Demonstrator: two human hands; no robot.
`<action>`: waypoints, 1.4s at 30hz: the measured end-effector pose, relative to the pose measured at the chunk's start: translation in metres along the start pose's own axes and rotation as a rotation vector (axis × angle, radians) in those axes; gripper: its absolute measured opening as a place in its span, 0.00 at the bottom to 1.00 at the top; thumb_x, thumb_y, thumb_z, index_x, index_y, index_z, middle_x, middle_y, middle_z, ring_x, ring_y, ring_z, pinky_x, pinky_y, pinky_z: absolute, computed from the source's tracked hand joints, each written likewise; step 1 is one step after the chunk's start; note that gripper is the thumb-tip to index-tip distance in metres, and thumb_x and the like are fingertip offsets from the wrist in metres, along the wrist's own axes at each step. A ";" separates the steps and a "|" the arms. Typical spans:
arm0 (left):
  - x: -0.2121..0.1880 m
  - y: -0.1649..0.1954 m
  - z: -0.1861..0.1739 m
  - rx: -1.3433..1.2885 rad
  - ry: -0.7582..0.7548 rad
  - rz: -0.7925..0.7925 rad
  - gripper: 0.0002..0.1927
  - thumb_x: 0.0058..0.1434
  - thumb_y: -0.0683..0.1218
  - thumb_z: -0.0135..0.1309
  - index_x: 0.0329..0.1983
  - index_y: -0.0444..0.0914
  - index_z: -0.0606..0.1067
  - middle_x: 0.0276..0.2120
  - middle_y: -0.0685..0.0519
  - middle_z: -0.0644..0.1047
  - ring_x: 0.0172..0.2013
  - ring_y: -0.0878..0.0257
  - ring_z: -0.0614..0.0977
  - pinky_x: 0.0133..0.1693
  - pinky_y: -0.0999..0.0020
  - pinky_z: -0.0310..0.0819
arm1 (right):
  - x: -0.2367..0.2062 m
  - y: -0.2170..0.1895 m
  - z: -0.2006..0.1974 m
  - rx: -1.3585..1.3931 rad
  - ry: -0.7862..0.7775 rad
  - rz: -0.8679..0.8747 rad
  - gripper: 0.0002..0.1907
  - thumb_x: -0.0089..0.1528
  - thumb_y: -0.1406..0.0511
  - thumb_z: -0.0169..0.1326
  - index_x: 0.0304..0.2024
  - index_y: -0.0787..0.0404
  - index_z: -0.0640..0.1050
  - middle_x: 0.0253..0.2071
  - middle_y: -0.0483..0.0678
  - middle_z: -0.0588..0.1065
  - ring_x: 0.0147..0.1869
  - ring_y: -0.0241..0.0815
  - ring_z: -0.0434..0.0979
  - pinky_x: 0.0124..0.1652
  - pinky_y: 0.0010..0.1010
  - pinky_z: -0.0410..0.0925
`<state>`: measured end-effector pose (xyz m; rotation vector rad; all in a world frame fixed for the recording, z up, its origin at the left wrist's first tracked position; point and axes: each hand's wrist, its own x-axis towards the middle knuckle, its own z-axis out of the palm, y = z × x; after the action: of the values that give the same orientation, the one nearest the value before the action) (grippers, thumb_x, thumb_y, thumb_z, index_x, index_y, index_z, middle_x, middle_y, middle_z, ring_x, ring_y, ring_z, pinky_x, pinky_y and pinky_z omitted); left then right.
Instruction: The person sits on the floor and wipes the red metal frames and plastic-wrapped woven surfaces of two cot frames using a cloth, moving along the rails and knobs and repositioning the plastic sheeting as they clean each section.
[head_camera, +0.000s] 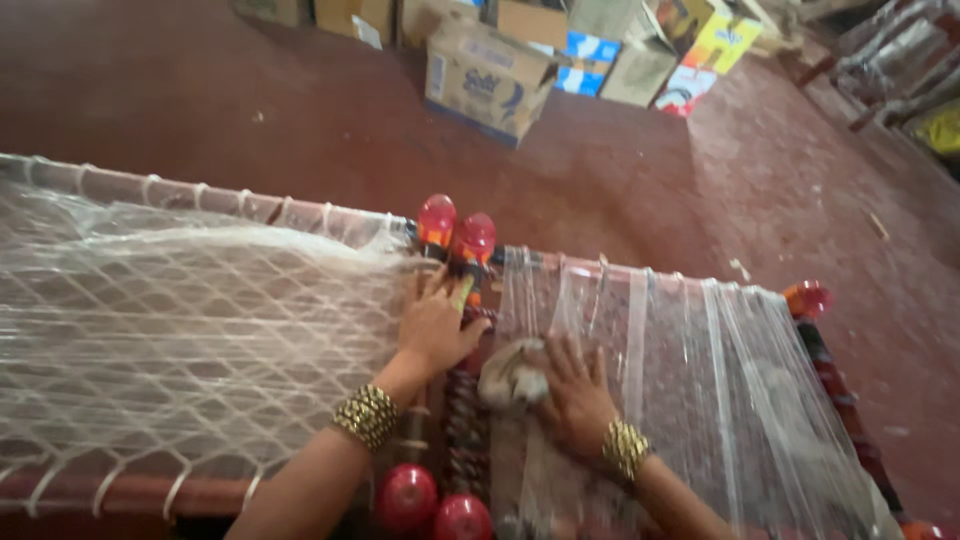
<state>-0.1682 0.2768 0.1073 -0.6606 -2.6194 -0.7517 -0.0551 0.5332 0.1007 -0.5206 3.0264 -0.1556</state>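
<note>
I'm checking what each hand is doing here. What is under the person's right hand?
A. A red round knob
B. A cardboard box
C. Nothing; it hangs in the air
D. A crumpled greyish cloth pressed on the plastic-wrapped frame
D: the right hand presses a crumpled greyish cloth onto the clear plastic wrap, while the left hand rests flat near the red knobs.

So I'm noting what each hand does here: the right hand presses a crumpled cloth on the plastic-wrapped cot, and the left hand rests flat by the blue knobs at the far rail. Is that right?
Not quite: the knobs at the far rail are red, not blue, as the head view shows. The rest holds: the right hand presses a crumpled cloth on the plastic-wrapped cot, and the left hand rests flat by those knobs.
</note>
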 end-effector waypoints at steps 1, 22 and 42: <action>0.001 0.000 0.000 0.005 0.004 0.004 0.39 0.57 0.62 0.57 0.63 0.32 0.70 0.58 0.39 0.75 0.67 0.45 0.64 0.69 0.41 0.39 | 0.026 0.014 -0.002 -0.095 0.003 0.040 0.37 0.65 0.53 0.47 0.74 0.49 0.54 0.79 0.54 0.38 0.82 0.59 0.29 0.68 0.67 0.26; 0.007 -0.004 -0.003 -0.096 0.008 -0.042 0.38 0.55 0.62 0.60 0.62 0.33 0.72 0.56 0.43 0.77 0.67 0.47 0.66 0.70 0.44 0.43 | 0.031 0.016 0.063 0.383 0.472 -0.132 0.38 0.51 0.79 0.44 0.66 0.60 0.70 0.71 0.59 0.66 0.77 0.58 0.62 0.72 0.44 0.56; 0.007 0.000 -0.003 -0.052 -0.012 -0.043 0.38 0.55 0.62 0.58 0.62 0.33 0.71 0.57 0.41 0.76 0.67 0.48 0.66 0.69 0.45 0.41 | 0.142 0.047 -0.008 -0.197 0.385 0.214 0.37 0.65 0.45 0.41 0.75 0.46 0.56 0.79 0.55 0.45 0.82 0.62 0.34 0.69 0.67 0.29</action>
<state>-0.1735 0.2772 0.1129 -0.6270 -2.6404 -0.8343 -0.2047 0.5302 0.0963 -0.1900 3.4702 0.0641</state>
